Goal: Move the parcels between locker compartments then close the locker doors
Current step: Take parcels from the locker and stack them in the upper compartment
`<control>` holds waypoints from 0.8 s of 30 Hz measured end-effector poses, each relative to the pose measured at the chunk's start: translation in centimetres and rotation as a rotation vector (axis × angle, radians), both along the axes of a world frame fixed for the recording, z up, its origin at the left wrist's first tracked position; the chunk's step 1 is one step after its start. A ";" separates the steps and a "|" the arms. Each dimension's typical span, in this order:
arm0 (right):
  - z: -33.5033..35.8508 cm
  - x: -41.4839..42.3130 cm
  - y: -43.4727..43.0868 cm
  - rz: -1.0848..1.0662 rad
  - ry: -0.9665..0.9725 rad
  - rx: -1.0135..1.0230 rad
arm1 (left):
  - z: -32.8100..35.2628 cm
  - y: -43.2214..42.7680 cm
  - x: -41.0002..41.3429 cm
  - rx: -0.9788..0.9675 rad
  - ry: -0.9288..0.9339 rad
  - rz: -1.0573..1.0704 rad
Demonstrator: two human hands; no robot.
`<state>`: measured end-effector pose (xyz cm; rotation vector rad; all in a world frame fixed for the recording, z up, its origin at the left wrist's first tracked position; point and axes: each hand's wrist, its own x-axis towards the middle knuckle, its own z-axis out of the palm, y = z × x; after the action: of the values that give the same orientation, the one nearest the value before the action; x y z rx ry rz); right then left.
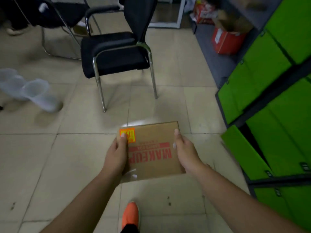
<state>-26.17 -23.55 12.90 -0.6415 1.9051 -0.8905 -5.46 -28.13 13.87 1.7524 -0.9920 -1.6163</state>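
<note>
An orange shoe (pixel 130 215) shows at the bottom edge, cut off at the ankle, on the tiled floor (pixel 67 157). Above it both bare forearms reach forward. The left hand (pixel 117 153) and the right hand (pixel 185 152) each clasp a side of a flat cardboard parcel (pixel 151 158), held level in the air over the floor, outside any compartment. Each grip is closed on the parcel, thumbs on top, the other fingers hidden beneath. The parcel is brown, with red print reading "MAKEUP" upside down to the camera; the smaller lines beside it are too blurred to read. An orange and yellow sticker (pixel 127 135) sits at its far left corner, partly under the left thumb.

To the right stands the locker (pixel 272 101), green doors in a dark frame; one low door (pixel 244 148) swings out. Farther off is a black chair (pixel 116 52) on chrome legs, translucent plastic containers (pixel 28 89) at left, blurred, and red boxes (pixel 227 41) on a dark shelf.
</note>
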 end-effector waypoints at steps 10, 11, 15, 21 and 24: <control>22.5 -4.3 14.1 -0.063 0.082 -0.174 | 22.4 11.6 -3.7 -0.104 0.037 -0.108; 24.0 -4.6 15.5 -0.062 0.093 -0.166 | 23.8 12.8 -4.0 -0.102 0.043 -0.113; 30.4 -5.7 20.5 -0.072 0.118 -0.210 | 29.9 16.6 -5.2 -0.140 0.077 -0.113; 38.9 -7.3 24.3 -0.156 0.180 -0.261 | 37.6 19.5 -7.3 -0.223 0.126 -0.154; 41.7 -7.8 26.1 -0.185 0.162 -0.284 | 40.4 20.4 -7.4 -0.270 0.108 -0.245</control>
<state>-33.95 2.51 54.60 -0.7315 2.0245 -1.2762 -12.90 -7.75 54.24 1.3932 -1.3449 -1.6145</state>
